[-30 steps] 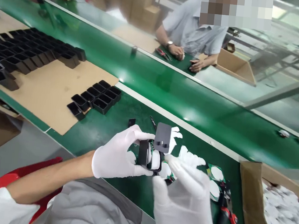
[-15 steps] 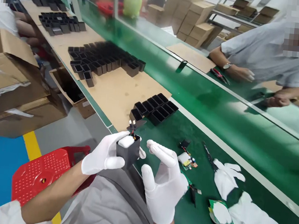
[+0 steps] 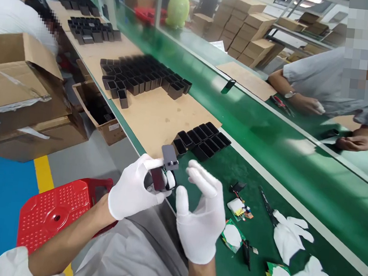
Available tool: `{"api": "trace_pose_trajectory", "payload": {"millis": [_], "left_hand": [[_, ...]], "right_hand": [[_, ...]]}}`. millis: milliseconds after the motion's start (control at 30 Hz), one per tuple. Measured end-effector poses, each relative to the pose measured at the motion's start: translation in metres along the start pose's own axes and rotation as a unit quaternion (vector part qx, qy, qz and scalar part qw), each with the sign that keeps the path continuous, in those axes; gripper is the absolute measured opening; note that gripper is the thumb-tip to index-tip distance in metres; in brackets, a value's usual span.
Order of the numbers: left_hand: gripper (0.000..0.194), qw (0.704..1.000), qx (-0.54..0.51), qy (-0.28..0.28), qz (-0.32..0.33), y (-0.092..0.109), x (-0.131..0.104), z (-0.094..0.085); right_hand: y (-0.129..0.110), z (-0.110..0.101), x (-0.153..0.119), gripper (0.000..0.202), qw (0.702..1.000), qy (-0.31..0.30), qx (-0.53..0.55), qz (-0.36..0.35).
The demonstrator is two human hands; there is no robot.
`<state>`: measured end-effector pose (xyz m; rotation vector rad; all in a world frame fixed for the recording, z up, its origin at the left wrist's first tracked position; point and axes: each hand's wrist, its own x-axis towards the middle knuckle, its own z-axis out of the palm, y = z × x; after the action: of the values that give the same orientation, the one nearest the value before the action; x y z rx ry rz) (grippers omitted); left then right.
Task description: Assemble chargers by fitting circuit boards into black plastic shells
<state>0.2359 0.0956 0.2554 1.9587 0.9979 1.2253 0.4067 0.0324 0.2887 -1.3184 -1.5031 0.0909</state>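
Note:
My left hand (image 3: 133, 189), in a white glove, grips a small black plastic case (image 3: 158, 179) between thumb and fingers. A white padded block (image 3: 171, 179) shows inside the case, partly hidden. Above it stands a flat black end cap (image 3: 169, 155) with small metal prongs. My right hand (image 3: 200, 220), also gloved, is held just right of the case, thumb and fingers apart and nothing between them. Beyond my hands, several black cases (image 3: 202, 146) stand in rows with their open tops upward.
Circuit boards with white pads (image 3: 233, 236), a dark pen-like tool (image 3: 267, 202) and loose white gloves (image 3: 288, 239) lie on the green bench at right. A red stool (image 3: 62, 213) and cardboard boxes (image 3: 10, 82) are at left. Across the belt, a co-worker's hands (image 3: 354, 141) handle something dark.
The case in my left hand has been turned and tilted, so its side and the cap's flat face show. My right hand remains apart from it, open. The head view has shifted slightly.

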Motion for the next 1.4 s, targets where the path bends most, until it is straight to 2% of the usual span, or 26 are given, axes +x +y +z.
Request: {"api": "trace_pose_trajectory", "payload": {"millis": [33, 100, 167, 200, 267, 333, 367, 433, 500, 600, 667, 700, 833, 900, 1000, 1100, 1233, 1300, 1333, 1400], "left_hand": [[0.064, 0.999, -0.017, -0.033, 0.01, 0.001, 0.001, -0.002], [0.066, 0.986, -0.101, -0.131, 0.018, 0.001, 0.002, -0.007], [0.065, 0.95, -0.217, -0.225, 0.014, 0.001, 0.002, -0.012], [0.064, 0.929, -0.27, -0.254, 0.015, 0.0, 0.002, -0.014], [0.067, 0.9, -0.335, -0.28, 0.018, 0.001, 0.002, -0.015], [0.07, 0.895, -0.35, -0.275, 0.015, 0.003, 0.001, -0.014], [0.07, 0.902, -0.342, -0.265, 0.005, 0.005, 0.001, -0.013], [0.069, 0.928, -0.3, -0.219, -0.025, 0.009, -0.001, -0.01], [0.067, 0.964, -0.221, -0.14, -0.056, 0.012, -0.005, -0.005], [0.066, 0.99, -0.111, -0.037, -0.076, 0.012, -0.012, 0.003], [0.062, 0.995, -0.072, -0.01, -0.073, 0.011, -0.017, 0.008], [0.059, 0.996, -0.058, -0.005, -0.066, 0.01, -0.018, 0.011], [0.059, 0.998, -0.012, -0.016, -0.06, 0.007, -0.024, 0.019], [0.059, 0.998, -0.003, -0.018, -0.064, 0.004, -0.026, 0.023], [0.061, 0.998, -0.014, -0.019, -0.059, -0.001, -0.029, 0.026], [0.063, 0.998, -0.019, -0.029, -0.053, -0.005, -0.029, 0.027], [0.065, 0.999, -0.042, -0.029, -0.014, -0.005, -0.024, 0.02], [0.07, 0.994, -0.093, -0.059, -0.017, -0.005, -0.019, 0.013], [0.071, 0.986, -0.138, -0.093, -0.024, -0.005, -0.016, 0.01], [0.071, 0.947, -0.258, -0.183, -0.053, -0.006, -0.011, 0.002]], "right_hand": [[0.001, -0.007, 0.008, 0.057, 0.999, -0.042, 0.006, -0.008], [0.002, -0.023, 0.024, 0.06, 0.985, -0.166, 0.026, -0.027], [0.001, -0.038, 0.037, 0.055, 0.96, -0.27, 0.069, -0.03], [0.001, -0.043, 0.04, 0.051, 0.949, -0.301, 0.094, -0.018], [0.0, -0.049, 0.042, 0.046, 0.939, -0.321, 0.126, 0.023], [0.0, -0.05, 0.033, 0.045, 0.953, -0.284, 0.089, 0.062], [-0.001, -0.048, 0.026, 0.043, 0.968, -0.238, 0.045, 0.063], [-0.004, -0.041, 0.007, 0.034, 0.992, -0.109, -0.048, 0.041], [-0.011, -0.029, -0.014, 0.026, 0.994, -0.013, -0.108, 0.025], [-0.023, -0.008, -0.041, 0.04, 0.986, -0.028, -0.15, 0.068], [-0.028, 0.004, -0.051, 0.05, 0.98, -0.038, -0.165, 0.099], [-0.028, 0.009, -0.054, 0.048, 0.979, -0.032, -0.168, 0.106], [-0.02, 0.013, -0.055, 0.033, 0.983, -0.013, -0.157, 0.098], [-0.015, 0.011, -0.052, 0.028, 0.984, -0.019, -0.132, 0.116], [-0.012, 0.009, -0.047, 0.029, 0.982, -0.037, -0.1, 0.153], [-0.009, 0.013, -0.045, 0.029, 0.984, -0.058, -0.078, 0.151], [-0.003, 0.01, -0.042, 0.028, 0.984, -0.07, -0.051, 0.156], [0.002, 0.001, -0.037, 0.029, 0.989, -0.035, -0.029, 0.142], [0.005, -0.006, -0.034, 0.033, 0.991, -0.024, -0.01, 0.128], [0.011, -0.018, -0.027, 0.048, 0.992, -0.069, 0.042, 0.095]]}}
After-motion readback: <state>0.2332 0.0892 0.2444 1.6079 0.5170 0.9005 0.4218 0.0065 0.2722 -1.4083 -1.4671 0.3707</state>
